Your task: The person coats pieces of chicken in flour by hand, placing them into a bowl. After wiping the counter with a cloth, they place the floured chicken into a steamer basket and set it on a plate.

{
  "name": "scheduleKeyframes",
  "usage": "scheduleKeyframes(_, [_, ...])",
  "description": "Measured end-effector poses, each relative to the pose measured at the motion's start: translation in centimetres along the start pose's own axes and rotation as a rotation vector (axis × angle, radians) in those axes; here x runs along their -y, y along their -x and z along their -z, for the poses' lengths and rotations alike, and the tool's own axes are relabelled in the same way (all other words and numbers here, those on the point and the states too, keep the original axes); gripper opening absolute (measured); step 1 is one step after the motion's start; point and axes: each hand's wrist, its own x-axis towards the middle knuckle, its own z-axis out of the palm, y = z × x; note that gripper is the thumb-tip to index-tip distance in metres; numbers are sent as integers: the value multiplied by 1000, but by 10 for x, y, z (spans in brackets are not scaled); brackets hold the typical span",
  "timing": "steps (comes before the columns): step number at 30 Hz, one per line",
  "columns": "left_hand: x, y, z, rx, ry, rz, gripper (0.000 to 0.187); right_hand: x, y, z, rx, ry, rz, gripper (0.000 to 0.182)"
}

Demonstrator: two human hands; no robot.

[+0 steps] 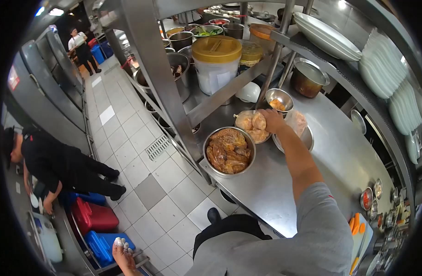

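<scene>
My right hand (271,120) reaches over the steel counter, its fingers closed on a clear plastic bag of pale food (251,120) that rests in a bowl. Just left of it stands a steel bowl of brown marinated meat (228,151). To the right, another steel bowl (307,138) holds a bag with pinkish contents (297,122). Behind the hand is a small bowl with orange pieces (278,101). My left hand (122,253) is low at the left, with whitish stuff on its bent fingertips; whether it holds anything cannot be made out.
A white bucket with a yellow lid (215,64) and a steel pot (309,78) stand behind. Plates (330,39) fill the right shelf. A cutting board with carrots (360,234) is lower right. One person (59,161) bends at the left; another (82,48) stands far back.
</scene>
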Motion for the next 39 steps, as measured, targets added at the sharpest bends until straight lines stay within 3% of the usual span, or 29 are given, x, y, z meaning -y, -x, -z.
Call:
scheduleKeyframes(1, [-8, -10, -13, 6, -9, 7, 37, 2, 8, 4, 9, 1, -10, 81])
scheduleKeyframes(3, [-15, -23, -32, 34, -29, -7, 35, 3, 21, 17, -386, 14, 352, 73])
scheduleKeyframes(6, [-12, -42, -44, 122, -68, -24, 33, -10, 15, -7, -276, -209, 404, 63])
scheduleKeyframes(11, [-11, -57, -77, 149, -104, 38, 33, -2, 17, -7, -325, -380, 145, 50])
scheduleKeyframes(13, [-13, -63, -92, 170, -92, 32, 34, -10, 10, -22, -418, -626, -98, 48])
scheduleKeyframes(19, [-10, -90, -111, 233, -84, 22, 36, -18, 23, -1, -588, -995, -212, 23])
scheduleKeyframes(21, [-9, -86, -118, 267, -86, 47, 36, -12, 34, 12, -511, -1534, -193, 23])
scheduleKeyframes(23, [-7, -88, -121, 303, -85, 62, 35, -5, 46, 24, -467, -1553, -229, 31])
scheduleKeyframes(25, [0, -95, -121, 301, -120, 62, 39, 10, 52, 31, -358, -2236, -108, 39])
scheduleKeyframes(26, [1, -97, -124, 314, -118, 61, 39, 14, 53, 25, -381, -2316, -132, 43])
scheduleKeyframes(29, [1, -103, -136, 314, -99, 69, 38, 45, 68, 29, -584, -2329, -154, 34])
scheduleKeyframes(31, [6, -112, -146, 380, -71, 28, 33, 45, 80, 15, -576, -2342, -84, 23])
scheduleKeyframes(33, [1, -102, -171, 396, -108, 80, 33, 47, 102, -1, -534, -2283, -374, 16])
scheduleKeyframes(35, [2, -94, -198, 412, -152, 133, 34, 55, 134, -9, -544, -2264, -348, 10])
scheduleKeyframes(39, [24, -61, -268, 741, -433, 141, 33, 69, 210, -20, -417, -2021, -468, 11])
